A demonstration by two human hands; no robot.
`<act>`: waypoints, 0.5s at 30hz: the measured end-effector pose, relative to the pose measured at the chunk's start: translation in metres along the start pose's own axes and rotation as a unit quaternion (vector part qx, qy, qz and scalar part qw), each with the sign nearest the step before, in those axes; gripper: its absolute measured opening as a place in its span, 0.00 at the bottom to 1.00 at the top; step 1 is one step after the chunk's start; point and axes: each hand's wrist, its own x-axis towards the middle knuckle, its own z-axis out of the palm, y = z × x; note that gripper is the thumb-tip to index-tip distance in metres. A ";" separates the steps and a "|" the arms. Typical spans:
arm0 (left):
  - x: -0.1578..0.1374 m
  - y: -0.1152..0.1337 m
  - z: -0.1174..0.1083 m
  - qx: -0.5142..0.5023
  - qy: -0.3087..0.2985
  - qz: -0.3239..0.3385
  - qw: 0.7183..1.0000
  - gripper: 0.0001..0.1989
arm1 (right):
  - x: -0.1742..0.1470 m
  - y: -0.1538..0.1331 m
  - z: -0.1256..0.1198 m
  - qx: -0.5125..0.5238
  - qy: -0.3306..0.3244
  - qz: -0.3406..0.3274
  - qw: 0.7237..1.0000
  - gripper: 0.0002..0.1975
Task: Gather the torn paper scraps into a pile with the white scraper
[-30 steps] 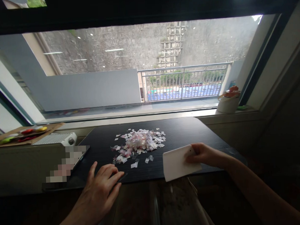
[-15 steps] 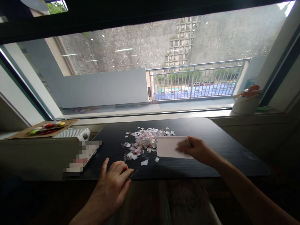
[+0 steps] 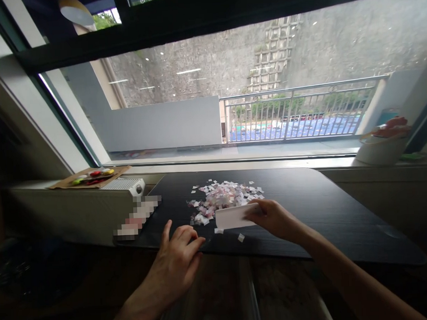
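Note:
My right hand (image 3: 272,218) grips the right end of a thin white rectangular card (image 3: 232,216). The card is tilted and stands at the near side of a loose heap of small white and pinkish paper scraps (image 3: 224,197). Its lower edge is close to the tabletop; whether it touches is unclear. At the near table edge rests my left hand (image 3: 180,253), fingers partly bent and apart, with nothing visible in them. A few stray scraps (image 3: 241,237) lie nearer to me.
The dark table (image 3: 329,211) stands against a window sill. On its left lies a flat blurred-out item (image 3: 140,219), near a radiator (image 3: 84,208) topped with cardboard (image 3: 64,181) and colourful small things. A white container (image 3: 381,148) sits on the sill at right.
The view has swung left, shifting everything rightward in the picture. My right hand has brought the card to the near side of the heap and tilted it more. My left hand keeps its pose.

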 end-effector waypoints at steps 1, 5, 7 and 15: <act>-0.001 -0.001 -0.001 -0.001 -0.002 -0.001 1.000 0.16 | -0.003 -0.001 -0.004 -0.008 -0.007 0.001 1.000 0.06; -0.002 -0.003 -0.001 -0.005 -0.005 -0.001 1.000 0.15 | -0.026 0.000 -0.040 -0.019 -0.004 0.030 0.999 0.09; -0.001 -0.001 -0.001 -0.005 -0.001 0.004 1.000 0.15 | -0.036 0.003 -0.058 -0.014 -0.002 0.050 0.999 0.10; 0.003 0.000 0.001 0.010 0.036 0.045 0.998 0.16 | -0.026 0.033 -0.064 0.165 0.019 0.138 0.976 0.15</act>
